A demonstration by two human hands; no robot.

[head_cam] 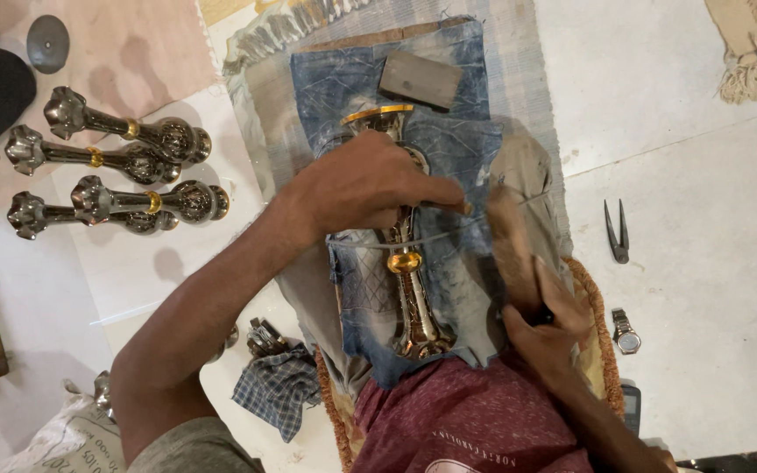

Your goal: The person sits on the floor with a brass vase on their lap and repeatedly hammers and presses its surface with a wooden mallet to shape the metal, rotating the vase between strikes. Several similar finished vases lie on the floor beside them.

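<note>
Metal piece: polished silver candlestick-like stand [406, 289] with gold bands, lying lengthwise on blue denim cloth [449, 149] spread over the person's lap and a woven mat [519, 52].
Left hand: left hand [365, 188] closed over the stand's upper stem, fingers wrapped, thumb and finger pinched at the right side.
Right hand: right hand [545, 328] gripped around a flat blade-like tool [510, 241], tip near the stem; exact contact unclear.
Wire: thin wire [435, 236] runs across the stem between the hands.
Block: grey rectangular block [420, 79] on the denim above the stand's flared top.
Left side: four finished stands [116, 171] lying together on the floor.
Right side: small snips [617, 232] and wristwatch [626, 331] on the floor, apart.
Lower left: checked rag [278, 390].
</note>
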